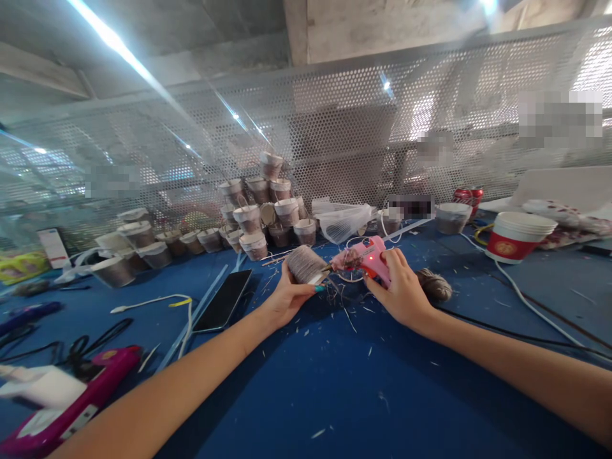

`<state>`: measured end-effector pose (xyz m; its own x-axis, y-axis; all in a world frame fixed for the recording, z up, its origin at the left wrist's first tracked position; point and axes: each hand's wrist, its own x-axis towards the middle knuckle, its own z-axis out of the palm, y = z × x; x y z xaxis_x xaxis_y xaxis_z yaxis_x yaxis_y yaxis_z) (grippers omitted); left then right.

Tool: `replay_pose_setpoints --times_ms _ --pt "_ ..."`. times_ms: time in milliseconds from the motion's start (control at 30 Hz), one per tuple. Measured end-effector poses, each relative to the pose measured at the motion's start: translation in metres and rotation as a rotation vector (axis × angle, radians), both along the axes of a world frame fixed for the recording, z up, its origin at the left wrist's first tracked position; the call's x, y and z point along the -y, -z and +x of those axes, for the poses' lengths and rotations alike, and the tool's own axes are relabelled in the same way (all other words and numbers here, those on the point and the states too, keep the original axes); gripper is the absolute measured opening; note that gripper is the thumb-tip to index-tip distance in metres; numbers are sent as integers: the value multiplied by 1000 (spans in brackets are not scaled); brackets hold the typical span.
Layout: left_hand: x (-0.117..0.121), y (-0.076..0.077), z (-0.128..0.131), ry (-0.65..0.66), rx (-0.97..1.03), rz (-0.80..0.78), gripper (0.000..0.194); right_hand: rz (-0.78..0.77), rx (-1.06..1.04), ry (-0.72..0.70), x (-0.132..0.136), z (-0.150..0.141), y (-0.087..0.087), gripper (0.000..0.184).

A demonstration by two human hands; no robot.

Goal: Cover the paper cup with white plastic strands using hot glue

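Note:
My left hand is closed around a paper cup wound with grey yarn, which lies tilted on its side with its white end toward the right. In my right hand is a pink hot glue gun with a small red light glowing on its body. Its nozzle points left and meets the cup near the white end, though I cannot tell whether it touches. A ball of grey-brown yarn rests just behind my right wrist. Loose strands and scraps lie below the nozzle.
Several wrapped cups with handles are stacked at the back. A black phone lies left of my hand, near a magenta power strip. White-and-red paper cups and soda cans stand to the right. Cables cross both sides.

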<state>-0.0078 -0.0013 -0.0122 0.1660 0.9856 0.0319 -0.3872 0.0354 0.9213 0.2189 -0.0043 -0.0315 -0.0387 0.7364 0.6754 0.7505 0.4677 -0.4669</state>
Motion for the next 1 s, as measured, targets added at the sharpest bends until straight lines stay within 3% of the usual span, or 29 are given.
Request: replay_pose_setpoints --times_ms 1000 --pt "0 -1 -1 -10 -7 -22 95 9 -6 54 -4 5 -1 13"
